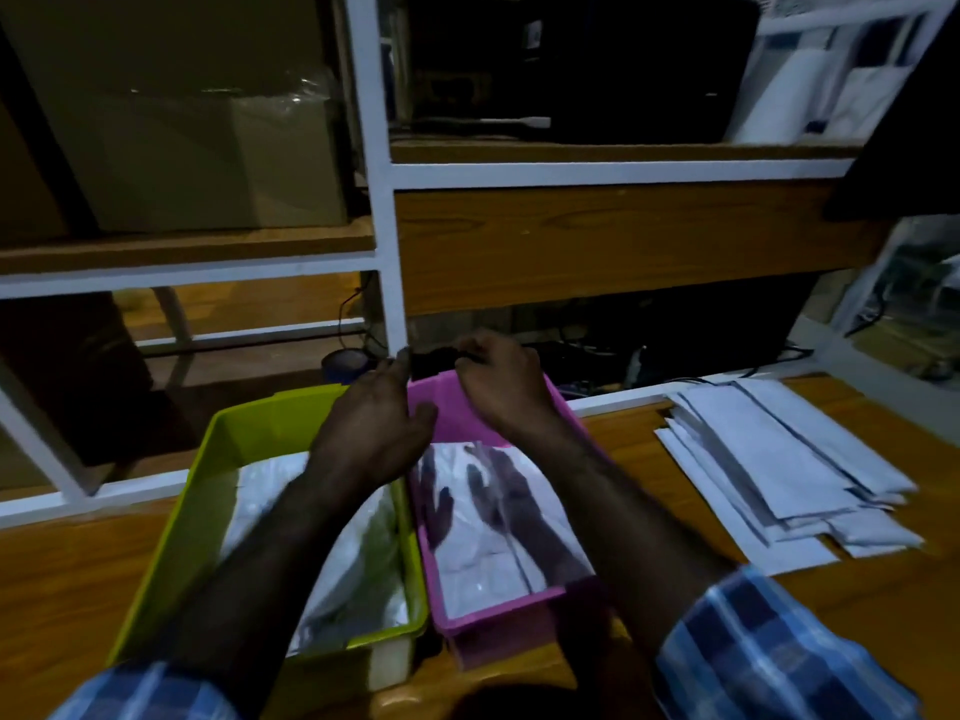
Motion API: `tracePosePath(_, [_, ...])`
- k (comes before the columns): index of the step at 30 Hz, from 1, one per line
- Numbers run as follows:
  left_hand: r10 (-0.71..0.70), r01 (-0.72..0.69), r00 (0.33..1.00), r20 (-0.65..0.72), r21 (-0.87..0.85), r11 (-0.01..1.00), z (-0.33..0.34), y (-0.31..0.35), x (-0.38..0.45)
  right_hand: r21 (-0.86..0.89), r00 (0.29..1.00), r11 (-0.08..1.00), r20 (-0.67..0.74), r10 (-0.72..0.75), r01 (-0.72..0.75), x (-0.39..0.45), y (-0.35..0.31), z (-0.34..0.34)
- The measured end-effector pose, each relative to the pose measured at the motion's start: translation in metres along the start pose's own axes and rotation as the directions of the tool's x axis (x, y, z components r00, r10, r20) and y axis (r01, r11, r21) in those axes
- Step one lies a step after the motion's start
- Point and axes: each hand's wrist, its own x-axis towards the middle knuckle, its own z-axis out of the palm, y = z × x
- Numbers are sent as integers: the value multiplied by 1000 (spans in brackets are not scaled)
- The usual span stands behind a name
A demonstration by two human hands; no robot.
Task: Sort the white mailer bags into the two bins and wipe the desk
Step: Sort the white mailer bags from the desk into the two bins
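Both your hands sit at the far end of the pink bin (457,407); your left hand (371,433) lies flat with fingers spread, its grip apart, pressed on the rim between the pink bin and the green bin (208,475) just left of it; your right hand (501,387) curls over the pink bin's far rim, but the fingertips fold out of sight, so I cannot tell whether that grip is clamped on the rim or only resting there. Below your right grip, inside the pink bin, a white mailer bag (483,537) lies flat, crossed by hand shadows; below your left grip, another bag (358,553) lies in the green bin, largely covered by your forearm. Well to the right of your right grip, a loose stack of white mailer bags (779,470) fans out on the table (883,605); the dim light blurs the stack's edges, so no count is possible; your checked sleeves (769,641) are cut off at the bottom edge.
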Motion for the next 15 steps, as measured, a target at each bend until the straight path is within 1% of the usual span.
tracePosePath(2, [9, -9, 1000, -7, 4, 1000, 20, 32, 3, -16, 999, 1000, -32, 20, -20, 2, 28, -25])
tracePosePath(6, [60, -60, 998, 27, -9, 998, 74, 90, 11, -52, 998, 997, -40, 49, -51, 6, 89, -73])
tracePosePath(9, [60, -58, 997, 41, -47, 997, 114, 140, 21, -101, 997, 993, -54, 56, -61, 7, 134, -115])
tracePosePath(12, [90, -87, 995, 33, -90, 992, 151, 191, 32, -143, 996, 987, -61, 67, -75, 10, 181, -156])
tracePosePath(15, [110, -102, 991, 77, -101, 990, 197, 240, 43, -194, 992, 974, -70, 107, -118, 17, 233, -200])
